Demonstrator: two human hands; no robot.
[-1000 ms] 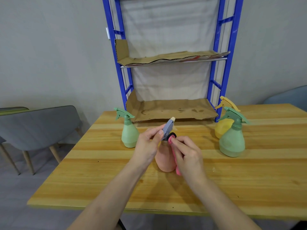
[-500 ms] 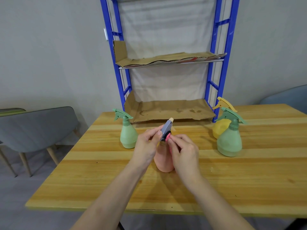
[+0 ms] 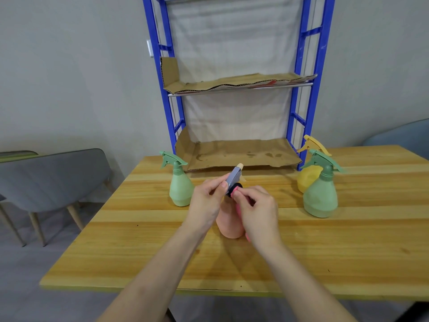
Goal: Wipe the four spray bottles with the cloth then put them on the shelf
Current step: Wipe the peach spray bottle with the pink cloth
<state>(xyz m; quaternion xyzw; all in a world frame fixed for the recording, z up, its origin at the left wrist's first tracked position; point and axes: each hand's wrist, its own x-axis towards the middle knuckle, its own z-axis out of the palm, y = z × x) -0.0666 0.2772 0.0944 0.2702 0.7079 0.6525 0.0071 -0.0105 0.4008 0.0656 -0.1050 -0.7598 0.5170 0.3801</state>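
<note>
A peach spray bottle (image 3: 229,225) with a grey-blue trigger head stands on the wooden table (image 3: 139,240) in front of me. My left hand (image 3: 206,201) pinches the trigger head. My right hand (image 3: 257,210) holds a pink cloth (image 3: 239,205) pressed against the bottle's neck and side; most of the cloth is hidden by the hand. A light green bottle (image 3: 180,187) stands to the left. A darker green bottle (image 3: 321,194) stands to the right, with a yellow bottle (image 3: 307,173) just behind it. The blue shelf (image 3: 308,112) rises behind the table.
Cardboard sheets line the lower shelf level (image 3: 236,154) and the upper one (image 3: 232,83); both hold nothing. A grey chair (image 3: 53,177) stands left of the table, and a blue-grey chair (image 3: 404,135) shows at the far right.
The view has shifted slightly. My right hand has slid the cloth up toward the bottle's neck, so less pink shows below it. My left hand keeps its hold on the trigger head.
</note>
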